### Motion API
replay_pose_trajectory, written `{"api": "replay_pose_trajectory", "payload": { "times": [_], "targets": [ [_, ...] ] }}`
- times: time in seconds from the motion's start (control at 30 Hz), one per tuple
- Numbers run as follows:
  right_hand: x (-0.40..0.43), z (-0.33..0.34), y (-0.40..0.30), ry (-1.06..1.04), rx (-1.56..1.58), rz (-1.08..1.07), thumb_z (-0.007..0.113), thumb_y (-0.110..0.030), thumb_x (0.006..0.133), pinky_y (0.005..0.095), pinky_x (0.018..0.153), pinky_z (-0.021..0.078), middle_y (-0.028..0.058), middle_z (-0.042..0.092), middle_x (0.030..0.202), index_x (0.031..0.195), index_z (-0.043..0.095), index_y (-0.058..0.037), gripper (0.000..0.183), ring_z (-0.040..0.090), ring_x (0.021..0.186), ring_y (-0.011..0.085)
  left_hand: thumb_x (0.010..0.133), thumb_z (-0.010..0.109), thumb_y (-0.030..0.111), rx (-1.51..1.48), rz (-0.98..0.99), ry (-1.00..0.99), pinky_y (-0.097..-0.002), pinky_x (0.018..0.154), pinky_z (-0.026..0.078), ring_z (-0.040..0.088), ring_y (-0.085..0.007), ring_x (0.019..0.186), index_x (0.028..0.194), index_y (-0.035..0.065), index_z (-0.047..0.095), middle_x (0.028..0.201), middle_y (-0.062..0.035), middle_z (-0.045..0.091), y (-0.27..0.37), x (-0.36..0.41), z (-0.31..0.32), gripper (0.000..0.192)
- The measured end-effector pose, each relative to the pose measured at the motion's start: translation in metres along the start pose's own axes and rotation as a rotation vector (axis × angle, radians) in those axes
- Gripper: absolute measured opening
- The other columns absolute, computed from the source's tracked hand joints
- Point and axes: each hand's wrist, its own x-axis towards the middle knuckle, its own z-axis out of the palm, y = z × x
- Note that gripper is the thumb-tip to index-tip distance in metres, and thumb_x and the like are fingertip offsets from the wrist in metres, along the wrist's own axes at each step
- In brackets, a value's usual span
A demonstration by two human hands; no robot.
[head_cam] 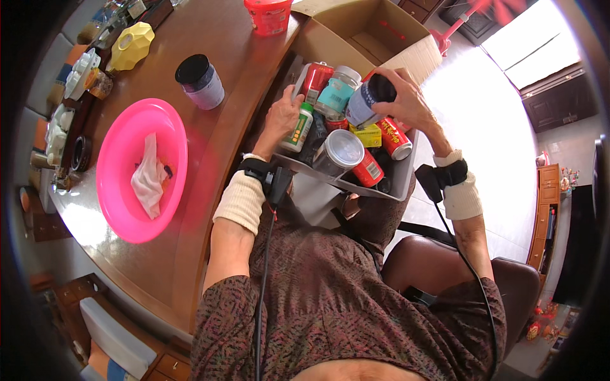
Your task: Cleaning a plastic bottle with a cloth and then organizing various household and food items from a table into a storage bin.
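Note:
My right hand (pixel 405 97) grips a jar (pixel 360 105) with a black lid and a pale purple label, tilted above the other things in a grey plastic bin (pixel 402 185). My left hand (pixel 282 116) is at the bin's left rim, thumb on the inner side beside a green-capped white bottle (pixel 299 128). Inside the bin are a red can (pixel 317 81), a jar with a turquoise label (pixel 337 93), a clear jar (pixel 339 152), a yellow box (pixel 367 136) and a red can with yellow writing (pixel 394 138). The bin's bottom is hidden.
Left of the bin, a wooden table (pixel 228 166) bears a pink basin (pixel 109 190) with a crumpled white tissue (pixel 150 185), another black-lidded jar (pixel 202 83), a red tub (pixel 269 16) and a yellow faceted bowl (pixel 133 45). Beyond the bin stands an open cardboard box (pixel 329 33).

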Motion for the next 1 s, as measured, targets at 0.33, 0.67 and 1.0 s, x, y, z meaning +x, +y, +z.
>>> {"api": "replay_pose_trajectory", "payload": {
  "times": [0.33,0.67,1.0],
  "targets": [
    [0.005,0.016,0.063,-0.254,-0.137,0.28,0.071,-0.041,0.066,0.0405,0.087,0.0465,0.0249,0.06,0.101,0.125,0.047,-0.0008,0.075,0.058,0.102,0.0367,0.093,0.04,0.045,0.027,0.009,0.015,-0.0488,0.086,0.043,0.055,-0.0451,0.101,0.131,0.0115,0.04,0.107,-0.0277,0.059,-0.001,0.008,0.003,0.051],
    [0.101,0.04,-0.056,-0.097,-0.085,-0.393,0.067,-0.041,0.073,0.0438,0.094,0.0394,0.0227,0.052,0.12,0.134,0.039,-0.0054,0.076,0.048,0.114,0.0383,0.09,0.042,0.047,-0.005,0.137,0.077,-0.0521,0.086,0.042,0.051,-0.045,0.104,0.124,0.0119,0.041,0.117,-0.0235,0.05,0.0,0.005,0.007,0.048],
    [0.178,0.149,-0.217,-0.114,0.247,-0.419,0.074,-0.044,0.061,0.0456,0.097,0.0394,0.0242,0.045,0.127,0.136,0.035,-0.0092,0.091,0.044,0.116,0.0435,0.09,0.043,0.045,-0.068,0.187,-0.042,-0.0501,0.09,0.04,0.048,-0.0426,0.11,0.128,0.0133,0.043,0.122,-0.0223,0.048,-0.045,0.01,0.019,0.049]
  ]
}}
